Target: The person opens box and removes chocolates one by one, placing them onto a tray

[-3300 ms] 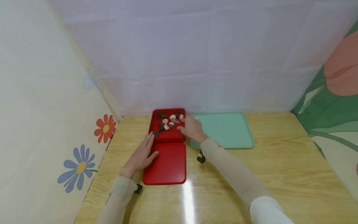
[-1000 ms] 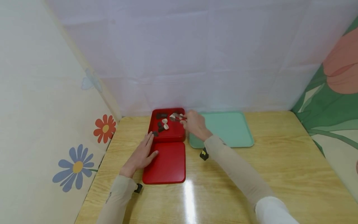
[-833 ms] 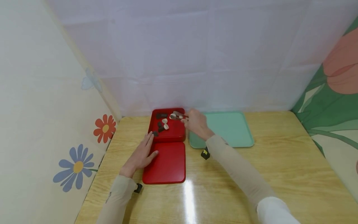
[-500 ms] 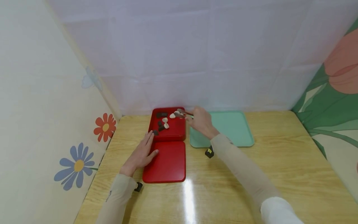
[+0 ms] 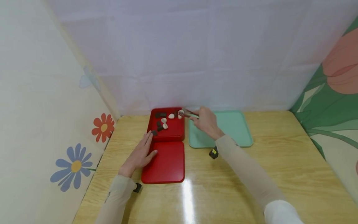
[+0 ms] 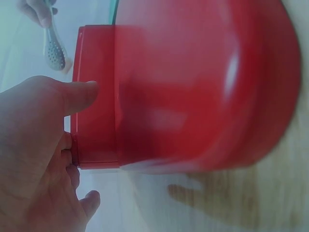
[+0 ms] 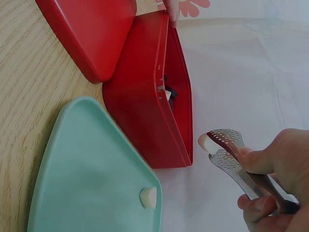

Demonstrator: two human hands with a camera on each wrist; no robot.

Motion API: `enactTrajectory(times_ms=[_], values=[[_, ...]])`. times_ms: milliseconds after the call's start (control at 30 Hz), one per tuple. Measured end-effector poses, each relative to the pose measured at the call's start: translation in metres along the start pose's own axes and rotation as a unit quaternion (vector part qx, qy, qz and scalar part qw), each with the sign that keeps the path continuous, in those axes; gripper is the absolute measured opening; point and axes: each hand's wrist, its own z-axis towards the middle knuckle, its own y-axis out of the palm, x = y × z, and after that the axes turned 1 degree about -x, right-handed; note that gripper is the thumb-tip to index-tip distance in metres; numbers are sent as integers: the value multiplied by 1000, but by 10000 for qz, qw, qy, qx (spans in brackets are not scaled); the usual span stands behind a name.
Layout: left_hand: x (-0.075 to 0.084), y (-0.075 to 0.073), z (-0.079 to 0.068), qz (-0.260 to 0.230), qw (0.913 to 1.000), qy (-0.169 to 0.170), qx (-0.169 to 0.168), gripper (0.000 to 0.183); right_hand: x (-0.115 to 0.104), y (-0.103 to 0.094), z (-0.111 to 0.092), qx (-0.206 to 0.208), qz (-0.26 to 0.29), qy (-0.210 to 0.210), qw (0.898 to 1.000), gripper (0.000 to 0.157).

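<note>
My right hand (image 5: pixel 206 121) holds metal tongs (image 7: pixel 244 174) with perforated tips. Between those tips is a small, rounded white piece (image 7: pixel 206 144), raised above the right rim of an opened red box (image 5: pixel 170 138). Inside the box lie several white pieces (image 5: pixel 171 116) and dark pieces (image 5: pixel 160 115). My left hand (image 5: pixel 138 156) rests at the box's front left corner, its fingers extended along the rim and its thumb spread towards the front. In the right wrist view, another white piece (image 7: pixel 148 197) lies on the mint-green tray (image 7: pixel 87 164).
A flat red lid (image 5: pixel 163 163) lies directly in front of the box on the wooden table (image 5: pixel 212 193). The tray stands close against the box's right side. A white cloth (image 5: pixel 167 62) hangs behind, with flower-printed sheets at both sides.
The tongs have gone from among the pieces in the box to above its right rim, now gripping a white piece. My right hand has shifted right; my left hand has stayed put.
</note>
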Motion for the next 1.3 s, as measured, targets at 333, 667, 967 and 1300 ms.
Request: enactTrajectory(times_ms=[333, 667, 967, 1300], values=[[0, 2, 0, 1, 10000, -80, -8, 84, 15, -9, -6, 39, -33, 201, 9998, 31], [-2, 2, -1, 0, 10000, -83, -47, 86, 36, -15, -12, 37, -107, 455, 9989, 34], [-3, 3, 1, -15, 9999, -86, -83, 85, 53, -18, -18, 141, -227, 567, 9980, 36], [1, 1, 0, 19, 10000, -14, 30, 83, 62, -17, -21, -3, -342, 769, 9964, 39]])
